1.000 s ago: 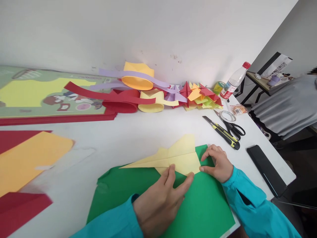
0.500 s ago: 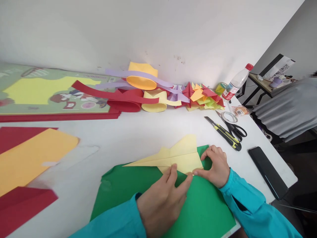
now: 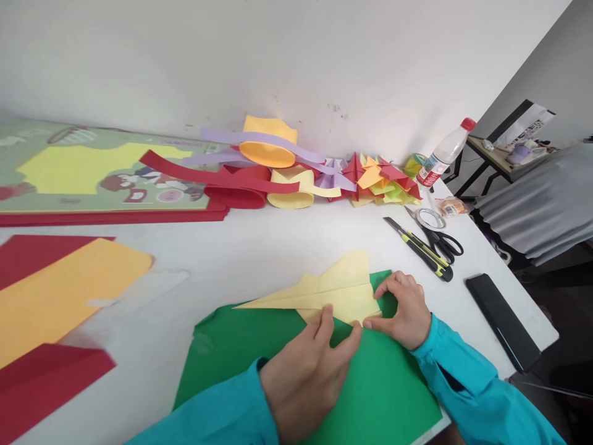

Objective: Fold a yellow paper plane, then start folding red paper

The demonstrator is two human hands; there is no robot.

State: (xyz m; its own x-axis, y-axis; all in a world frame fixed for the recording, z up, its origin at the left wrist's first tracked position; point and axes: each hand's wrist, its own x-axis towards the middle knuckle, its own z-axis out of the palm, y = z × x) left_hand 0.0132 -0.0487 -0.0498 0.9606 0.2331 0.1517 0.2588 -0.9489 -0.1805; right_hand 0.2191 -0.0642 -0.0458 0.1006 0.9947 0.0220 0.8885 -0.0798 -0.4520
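A pale yellow folded paper plane point(image 3: 328, 293) lies over a green sheet point(image 3: 222, 346), its long point toward the left. My left hand point(image 3: 310, 374) has its fingertips on the near edge of the plane, pinching the paper there. At the plane's right end, my right hand point(image 3: 405, 309) bends round the edge, thumb at the near corner and index finger higher up. Fingertips of both hands almost meet at that near corner. Parts of the near fold are hidden behind my fingers.
A utility knife point(image 3: 419, 250), scissors point(image 3: 442, 243), tape roll point(image 3: 430, 218) and black phone point(image 3: 503, 322) lie to the right. Paper shapes point(image 3: 386, 179) and a bottle point(image 3: 445, 154) stand along the wall. Orange paper point(image 3: 69, 290) and red paper point(image 3: 55, 377) lie left.
The view has shifted slightly, so things sit a little farther right. Both hands keep nearly the same hold on the paper plane.
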